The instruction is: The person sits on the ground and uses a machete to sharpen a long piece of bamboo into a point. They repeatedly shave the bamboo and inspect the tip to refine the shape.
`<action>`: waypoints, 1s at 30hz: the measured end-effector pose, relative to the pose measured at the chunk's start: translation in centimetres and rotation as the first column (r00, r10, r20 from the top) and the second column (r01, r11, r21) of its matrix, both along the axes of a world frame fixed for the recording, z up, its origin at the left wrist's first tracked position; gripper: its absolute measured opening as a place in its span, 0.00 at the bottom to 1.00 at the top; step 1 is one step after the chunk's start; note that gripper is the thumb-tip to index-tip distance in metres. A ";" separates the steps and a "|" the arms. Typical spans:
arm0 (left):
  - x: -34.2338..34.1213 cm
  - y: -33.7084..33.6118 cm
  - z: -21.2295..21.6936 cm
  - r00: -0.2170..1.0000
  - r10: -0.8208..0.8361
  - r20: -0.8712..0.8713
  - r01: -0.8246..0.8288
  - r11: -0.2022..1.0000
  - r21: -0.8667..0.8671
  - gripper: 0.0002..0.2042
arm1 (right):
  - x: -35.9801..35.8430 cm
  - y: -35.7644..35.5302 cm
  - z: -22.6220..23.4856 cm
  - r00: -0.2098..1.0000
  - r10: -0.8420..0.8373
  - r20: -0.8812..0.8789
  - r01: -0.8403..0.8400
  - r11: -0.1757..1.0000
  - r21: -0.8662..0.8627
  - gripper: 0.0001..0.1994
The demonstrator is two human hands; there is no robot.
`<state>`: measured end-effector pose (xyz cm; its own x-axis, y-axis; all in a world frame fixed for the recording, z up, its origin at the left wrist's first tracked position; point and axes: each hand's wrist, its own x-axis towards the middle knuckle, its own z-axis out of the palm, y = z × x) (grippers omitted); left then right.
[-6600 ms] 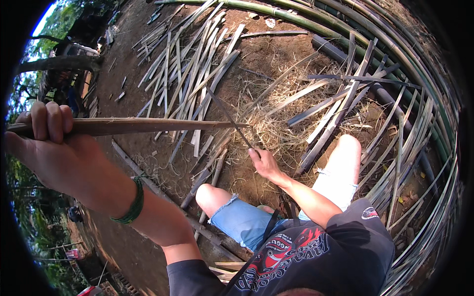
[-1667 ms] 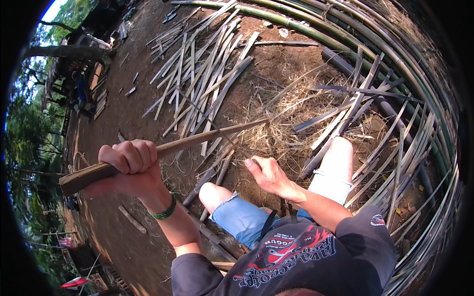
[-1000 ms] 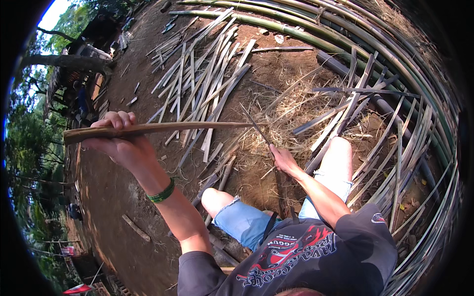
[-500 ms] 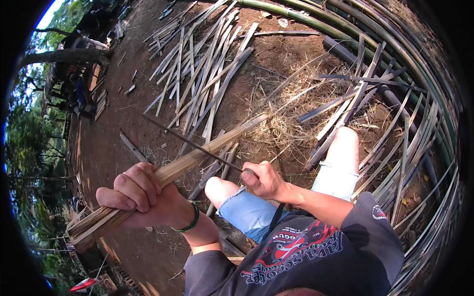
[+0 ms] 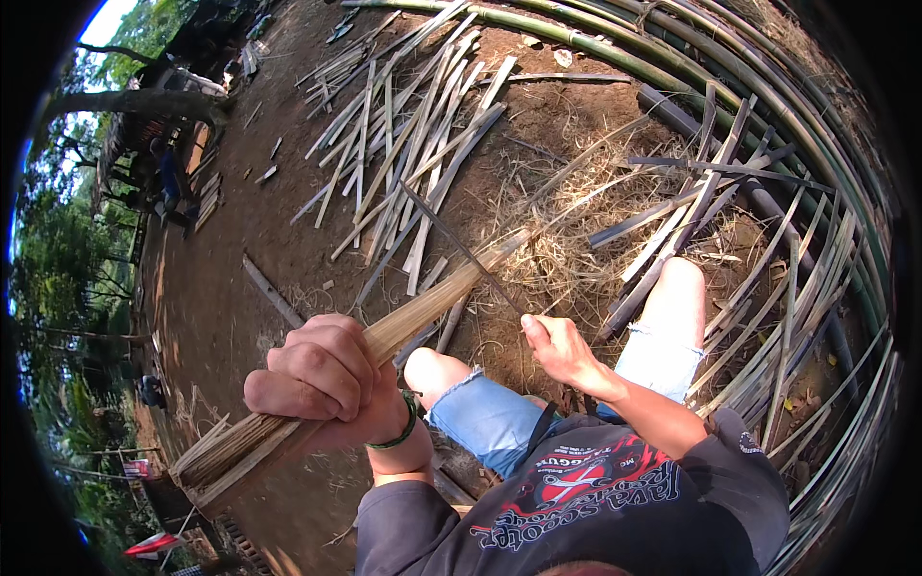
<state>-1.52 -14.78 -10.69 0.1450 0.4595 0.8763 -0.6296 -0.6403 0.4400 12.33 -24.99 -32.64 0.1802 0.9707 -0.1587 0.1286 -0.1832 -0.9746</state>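
My left hand (image 5: 322, 382) is clenched around a long pale split bamboo strip (image 5: 432, 298). The strip slants from low on the left, where its frayed end (image 5: 216, 461) fans out, up to the right over my knees. My right hand (image 5: 562, 350) sits just right of the strip, above my right knee. Its fingertips pinch the near end of a thin dark sliver (image 5: 461, 245), which crosses the bamboo strip and points up and left. A green band circles my left wrist. I am seated, in blue shorts and a dark printed shirt.
A pile of split bamboo slats (image 5: 413, 144) lies on the bare earth ahead. Long green bamboo poles (image 5: 672, 48) curve along the top and right. More slats (image 5: 797, 317) lie to my right, and dry shavings (image 5: 576, 259) by my knees. A person in blue (image 5: 171, 178) is far off left.
The bamboo strip swung from level and high to a slant down to the left. My left hand has come closer and lower; my right hand stays by the knee on the sliver.
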 end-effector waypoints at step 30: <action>2.5 -1.3 -0.8 0.998 0.024 -0.052 -0.025 0.999 -0.031 0.28 | 0.1 -0.6 6.7 0.984 0.140 -0.113 -0.095 0.939 0.332 0.24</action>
